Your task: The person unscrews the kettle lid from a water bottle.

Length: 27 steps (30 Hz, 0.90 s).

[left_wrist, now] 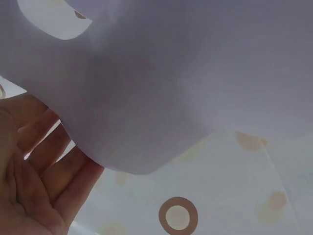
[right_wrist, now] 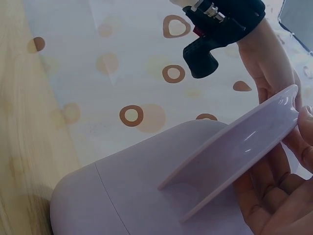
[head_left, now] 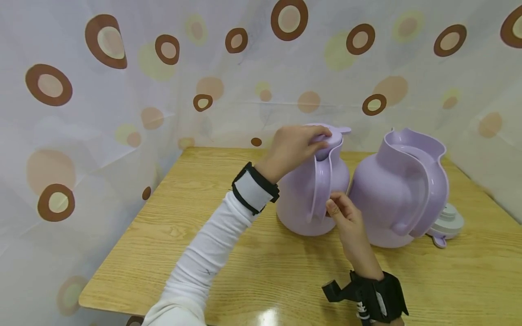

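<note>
Two lilac thermos jugs stand side by side on the table. Over the top of the left thermos jug (head_left: pixel 293 199), my left hand (head_left: pixel 291 147) grips its lilac lid (head_left: pixel 335 139), whose tab points right. My right hand (head_left: pixel 348 222) holds that jug's handle (head_left: pixel 322 185) low on its right side. Seen from the right wrist, the fingers (right_wrist: pixel 266 188) lie along the handle's underside and the thumb is by its edge. The left wrist view has the left hand's fingers (left_wrist: pixel 73 171) against a dim lilac surface. The right thermos jug (head_left: pixel 387 199) has its top uncovered.
A grey stopper (head_left: pixel 447 222) with a lilac tab lies on the table behind the right jug's handle. The wooden table (head_left: pixel 163 253) ends at a left edge, and a patterned cloth (head_left: pixel 244 81) hangs behind and beside it.
</note>
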Tool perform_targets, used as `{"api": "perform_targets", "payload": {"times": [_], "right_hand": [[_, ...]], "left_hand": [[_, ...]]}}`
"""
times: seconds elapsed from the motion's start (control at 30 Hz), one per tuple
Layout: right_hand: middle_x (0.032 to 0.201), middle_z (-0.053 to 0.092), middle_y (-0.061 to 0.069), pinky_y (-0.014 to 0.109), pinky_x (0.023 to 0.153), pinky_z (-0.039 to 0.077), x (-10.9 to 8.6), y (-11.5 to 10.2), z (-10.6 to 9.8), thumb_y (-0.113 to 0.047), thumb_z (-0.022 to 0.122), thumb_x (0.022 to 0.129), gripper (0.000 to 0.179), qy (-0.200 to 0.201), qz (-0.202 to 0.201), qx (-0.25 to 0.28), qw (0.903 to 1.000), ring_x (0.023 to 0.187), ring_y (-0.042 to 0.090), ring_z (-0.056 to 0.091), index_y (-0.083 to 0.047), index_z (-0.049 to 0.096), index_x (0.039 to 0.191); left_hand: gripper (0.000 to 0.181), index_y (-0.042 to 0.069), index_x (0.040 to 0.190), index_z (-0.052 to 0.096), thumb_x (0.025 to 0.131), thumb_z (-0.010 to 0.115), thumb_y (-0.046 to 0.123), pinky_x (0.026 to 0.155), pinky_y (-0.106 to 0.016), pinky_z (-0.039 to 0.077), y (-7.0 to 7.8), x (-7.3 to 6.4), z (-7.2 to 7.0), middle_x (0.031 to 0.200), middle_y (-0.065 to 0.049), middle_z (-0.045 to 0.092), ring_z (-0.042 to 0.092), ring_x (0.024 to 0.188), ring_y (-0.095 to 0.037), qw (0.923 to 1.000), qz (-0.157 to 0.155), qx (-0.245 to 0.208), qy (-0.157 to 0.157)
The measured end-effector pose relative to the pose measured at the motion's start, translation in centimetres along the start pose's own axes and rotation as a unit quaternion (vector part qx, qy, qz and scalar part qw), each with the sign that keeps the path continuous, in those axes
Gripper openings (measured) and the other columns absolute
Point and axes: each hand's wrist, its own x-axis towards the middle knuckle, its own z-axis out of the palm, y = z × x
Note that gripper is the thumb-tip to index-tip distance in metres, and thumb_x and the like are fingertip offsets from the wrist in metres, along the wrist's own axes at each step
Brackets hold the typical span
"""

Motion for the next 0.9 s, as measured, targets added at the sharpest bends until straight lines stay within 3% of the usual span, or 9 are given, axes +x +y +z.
{"api": "perform_targets", "payload": {"times": [0.13,0.23,0.33,0.43,0.6,0.7,0.9], "right_hand": [[0.077,0.045,-0.002,0.022,0.071,0.044,0.0,0.0,0.0,-0.008,0.045,0.097,0.011,-0.004,-0.003,0.004,1.0000,0.079,0.012,0.047,-0.011,0.055,0.092],[0.077,0.044,-0.002,0.022,0.071,0.044,0.1,0.0,0.1,-0.009,0.045,0.097,0.010,-0.007,-0.002,0.005,1.0000,0.079,0.012,0.047,-0.011,0.055,0.092],[0.077,0.045,-0.002,0.021,0.072,0.044,0.1,0.0,0.1,-0.010,0.046,0.097,0.010,-0.004,0.001,0.004,1.0000,0.080,0.011,0.047,-0.012,0.055,0.092],[0.077,0.045,-0.002,0.021,0.072,0.044,0.1,0.1,0.2,-0.011,0.047,0.097,0.010,0.000,0.005,0.000,1.0000,0.080,0.011,0.047,-0.015,0.055,0.092],[0.078,0.045,-0.002,0.020,0.072,0.045,0.2,0.1,0.1,-0.012,0.047,0.097,0.010,0.001,0.010,-0.003,0.9999,0.079,0.010,0.048,-0.017,0.054,0.092],[0.078,0.045,-0.002,0.021,0.072,0.045,0.1,0.1,0.0,-0.012,0.047,0.097,0.010,0.001,0.010,-0.004,0.9999,0.080,0.010,0.047,-0.015,0.055,0.092],[0.078,0.045,-0.002,0.021,0.072,0.045,0.1,0.1,-0.2,-0.011,0.046,0.097,0.011,0.004,0.007,0.001,1.0000,0.080,0.011,0.047,-0.015,0.055,0.092]], "left_hand": [[0.023,0.021,0.104,0.070,0.086,0.065,0.035,0.063,-0.022,0.046,0.9,0.1,0.1,0.097,0.009,0.067,0.061,0.076,-0.007,0.9991,-0.028,0.028,0.015],[0.023,0.019,0.106,0.070,0.089,0.061,0.032,0.070,-0.021,0.047,1.0,0.3,-0.2,0.103,0.007,0.066,0.060,0.087,-0.008,0.9990,-0.038,0.019,-0.012],[0.024,0.015,0.114,0.066,0.093,0.056,0.023,0.091,-0.018,0.038,0.4,0.2,-0.8,0.121,0.002,0.058,0.050,0.113,-0.012,0.9969,-0.029,-0.034,-0.064],[0.027,0.009,0.119,0.061,0.093,0.053,0.007,0.101,-0.016,0.024,-0.6,-0.2,-1.4,0.132,-0.003,0.050,0.038,0.126,-0.015,0.9892,-0.015,-0.106,-0.100],[0.029,0.005,0.118,0.061,0.091,0.055,-0.001,0.096,-0.014,0.030,-1.8,-0.7,-1.5,0.125,-0.006,0.055,0.045,0.119,-0.014,0.9821,-0.001,-0.169,-0.083],[0.027,0.007,0.117,0.063,0.090,0.058,0.004,0.093,-0.014,0.033,-1.8,-0.7,-1.2,0.122,-0.004,0.058,0.048,0.116,-0.012,0.9857,0.007,-0.155,-0.066],[0.024,0.016,0.113,0.067,0.089,0.062,0.018,0.087,-0.015,0.039,-0.5,-0.4,-0.9,0.113,0.006,0.063,0.054,0.107,-0.007,0.9990,0.020,-0.029,-0.029]]}}
